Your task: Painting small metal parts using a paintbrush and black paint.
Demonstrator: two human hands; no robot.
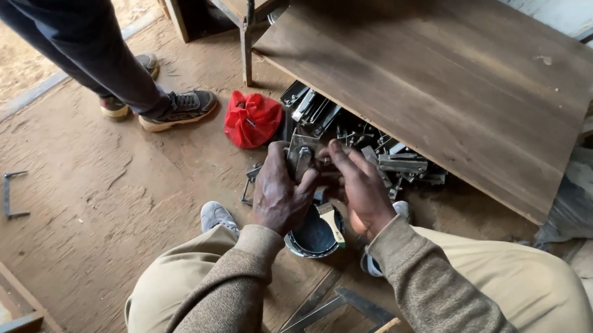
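gripping one metal bracket (300, 157), two hands, left hand (279, 195), right hand (362, 187) (fingers closed)

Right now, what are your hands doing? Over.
Left hand and right hand together grip a small metal bracket. Metal parts pile beyond. Paint tin beneath.

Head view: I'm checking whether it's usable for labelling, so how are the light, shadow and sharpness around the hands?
Head view: soft daylight without glare; left hand and right hand reasonably sharp, the metal bracket between them small and dim; deep shadow beneath the wooden board muddies the metal parts pile.
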